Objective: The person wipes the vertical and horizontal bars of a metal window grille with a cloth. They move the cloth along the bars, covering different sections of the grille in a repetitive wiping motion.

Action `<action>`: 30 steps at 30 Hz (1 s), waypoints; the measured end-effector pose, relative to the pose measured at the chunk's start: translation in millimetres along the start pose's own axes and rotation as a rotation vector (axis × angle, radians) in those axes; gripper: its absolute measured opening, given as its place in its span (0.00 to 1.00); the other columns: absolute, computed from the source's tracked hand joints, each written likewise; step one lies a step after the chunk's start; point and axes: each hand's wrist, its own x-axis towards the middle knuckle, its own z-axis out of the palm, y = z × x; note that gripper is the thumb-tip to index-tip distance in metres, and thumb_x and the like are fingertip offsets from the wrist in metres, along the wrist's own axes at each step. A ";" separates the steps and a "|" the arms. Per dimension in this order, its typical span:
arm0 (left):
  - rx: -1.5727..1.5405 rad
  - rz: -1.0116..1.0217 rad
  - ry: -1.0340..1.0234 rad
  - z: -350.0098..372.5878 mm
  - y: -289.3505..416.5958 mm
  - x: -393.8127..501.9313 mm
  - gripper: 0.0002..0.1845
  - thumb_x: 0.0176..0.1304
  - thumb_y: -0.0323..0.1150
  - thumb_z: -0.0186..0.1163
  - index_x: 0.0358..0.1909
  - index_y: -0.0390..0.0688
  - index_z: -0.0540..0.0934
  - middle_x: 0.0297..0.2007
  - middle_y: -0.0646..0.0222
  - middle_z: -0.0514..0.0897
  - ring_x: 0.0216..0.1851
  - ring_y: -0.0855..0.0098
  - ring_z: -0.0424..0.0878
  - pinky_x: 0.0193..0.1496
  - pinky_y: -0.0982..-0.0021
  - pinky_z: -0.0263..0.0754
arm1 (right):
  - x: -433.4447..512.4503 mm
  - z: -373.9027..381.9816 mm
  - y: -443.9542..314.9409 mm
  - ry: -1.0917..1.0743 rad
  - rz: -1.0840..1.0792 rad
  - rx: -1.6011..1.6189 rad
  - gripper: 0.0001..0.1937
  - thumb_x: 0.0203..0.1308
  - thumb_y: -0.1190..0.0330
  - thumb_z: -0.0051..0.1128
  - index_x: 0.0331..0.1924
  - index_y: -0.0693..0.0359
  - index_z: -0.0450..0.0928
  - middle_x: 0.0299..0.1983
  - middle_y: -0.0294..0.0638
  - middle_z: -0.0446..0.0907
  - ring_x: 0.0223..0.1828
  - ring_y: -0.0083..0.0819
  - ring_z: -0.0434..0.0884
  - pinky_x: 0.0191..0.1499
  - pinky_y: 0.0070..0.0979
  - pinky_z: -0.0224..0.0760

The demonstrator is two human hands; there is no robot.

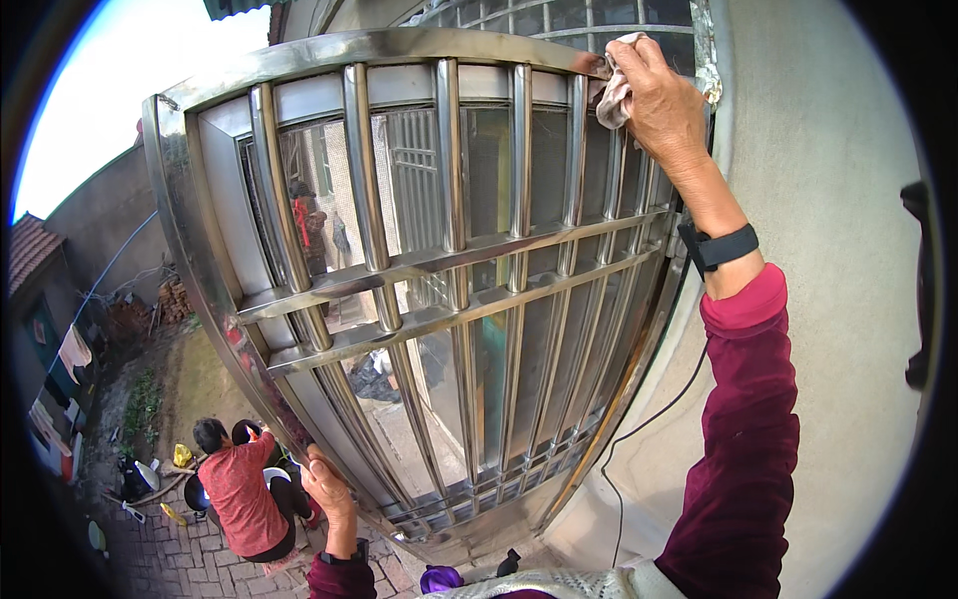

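Note:
A barred stainless steel door (419, 258) with a mesh screen behind its bars stands swung outward before me. My right hand (662, 97) is raised to its upper corner beside the wall. A crumpled pale cloth (617, 97) is bunched in those fingers and pressed against the top rail (419, 49). Lower down, my left hand (328, 479) grips the door's outer edge (262, 389), thumb and fingers wrapped about the steel frame. Part of the left fingers is hidden behind that edge.
A person (243, 479) in a red patterned top sits low in the brick-paved yard (179, 558), among basins and tools. A plastered wall (808, 187) rises at the right. A black cable (612, 457) hangs along it. A blue line (112, 262) with cloths crosses the left.

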 end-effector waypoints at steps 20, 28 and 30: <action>-0.056 -0.001 -0.033 -1.5 6.3 -5.1 0.33 0.69 0.66 0.43 0.22 0.44 0.66 0.20 0.82 0.61 0.21 0.84 0.58 0.24 0.75 0.47 | 6.0 -1.7 -12.3 0.025 0.025 0.080 0.21 0.55 0.73 0.59 0.54 0.46 0.74 0.46 0.31 0.79 0.37 0.41 0.85 0.35 0.34 0.80; -0.135 -0.052 -0.087 -4.8 1.0 -4.9 0.36 0.64 0.71 0.46 0.22 0.45 0.66 0.19 0.84 0.60 0.20 0.87 0.56 0.23 0.76 0.44 | -1.0 -2.4 -0.9 -0.099 0.199 0.118 0.22 0.53 0.71 0.64 0.53 0.44 0.73 0.46 0.32 0.78 0.42 0.41 0.84 0.39 0.36 0.78; -0.098 -0.033 -0.052 -4.2 1.9 -7.7 0.38 0.62 0.74 0.43 0.22 0.45 0.63 0.16 0.81 0.59 0.16 0.84 0.57 0.19 0.77 0.47 | -0.2 -4.1 1.7 -0.093 0.201 0.136 0.20 0.54 0.69 0.66 0.51 0.44 0.74 0.45 0.32 0.79 0.43 0.41 0.84 0.40 0.36 0.78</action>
